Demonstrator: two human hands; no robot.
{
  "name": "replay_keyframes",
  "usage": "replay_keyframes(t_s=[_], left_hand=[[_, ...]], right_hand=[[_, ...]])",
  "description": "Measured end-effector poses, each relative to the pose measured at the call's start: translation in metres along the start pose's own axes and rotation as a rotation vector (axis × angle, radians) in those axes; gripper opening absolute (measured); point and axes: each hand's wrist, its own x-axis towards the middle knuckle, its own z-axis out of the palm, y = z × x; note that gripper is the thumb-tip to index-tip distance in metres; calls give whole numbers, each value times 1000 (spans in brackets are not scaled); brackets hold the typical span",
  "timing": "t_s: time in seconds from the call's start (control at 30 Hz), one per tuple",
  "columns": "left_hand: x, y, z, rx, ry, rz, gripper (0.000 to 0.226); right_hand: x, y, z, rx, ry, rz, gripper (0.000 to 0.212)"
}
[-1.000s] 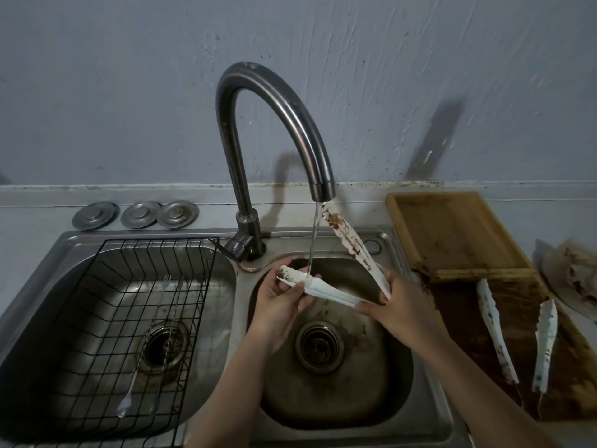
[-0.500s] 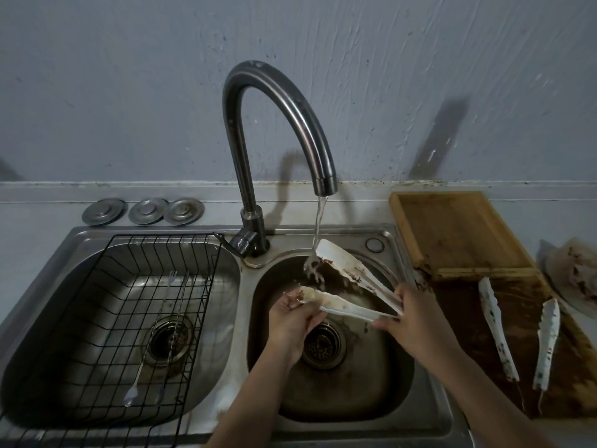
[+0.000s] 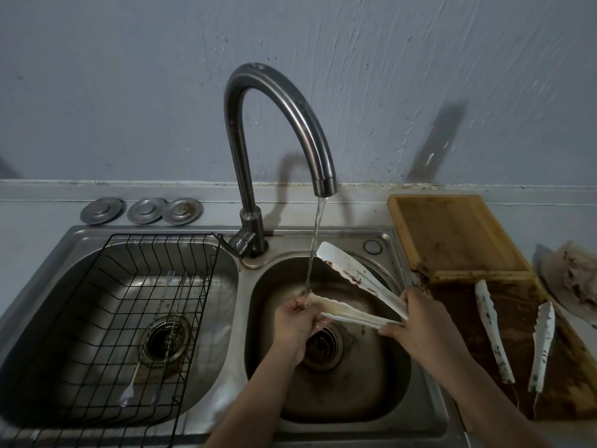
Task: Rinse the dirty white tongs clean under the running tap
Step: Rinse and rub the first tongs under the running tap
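two bare forearms come up from the bottom edge, no sleeves in view. the left hand (image 3: pixel 295 321) and right hand (image 3: pixel 423 324) wear no gloves, rings, watch or bands. the left hand's fingers (image 3: pixel 318 323) look wet and shiny.

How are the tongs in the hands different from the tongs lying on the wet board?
The held tongs are over the right sink basin, under the running water; the other tongs lie on the brown board beside the sink.
The left hand grips one arm's tip and the right hand grips the joined end; nothing touches the other tongs.
The held tongs' lower arm looks mostly rinsed; the other tongs are speckled all along.
Both are white, spread open and dirty.
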Motion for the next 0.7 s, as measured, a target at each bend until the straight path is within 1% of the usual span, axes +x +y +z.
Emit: replay_keyframes(t_s=[0.03, 0.13, 0.2, 0.3, 0.37, 0.43, 0.5, 0.53, 0.6, 0.67, 0.7], left_hand=[[1, 0, -1, -3, 6, 17, 11], [3, -2, -2, 65, -30, 60, 24], [4, -1, -3, 97, -67, 59, 27], [6, 4, -7, 180, -94, 25, 18], [7, 6, -10, 262, -71, 18, 16], [7, 8, -11, 330, -44, 55, 13], [7, 10, -10, 387, -32, 96, 18], [6, 11, -10, 400, -47, 104, 21], [4, 14, -12, 355, -132, 88, 24], [4, 17, -15, 283, -222, 63, 24], [4, 19, -17, 279, -241, 61, 23]], right_hand=[[0, 0, 0, -7, 4, -3, 44], [-1, -2, 0, -34, 19, -18, 43], [-1, -3, 0, -47, 24, -29, 43], [-1, -3, 0, -56, 25, -32, 43], [-1, -3, 1, -54, 26, -26, 44], [-1, -3, 1, -54, 25, -25, 44], [-1, -4, 1, -63, 24, -30, 43], [-2, -5, 1, -67, 26, -32, 43], [-1, -6, -1, -56, 27, -29, 41], [-1, -7, -3, -38, 26, -28, 40], [-1, -8, -4, -49, 34, -34, 39]])
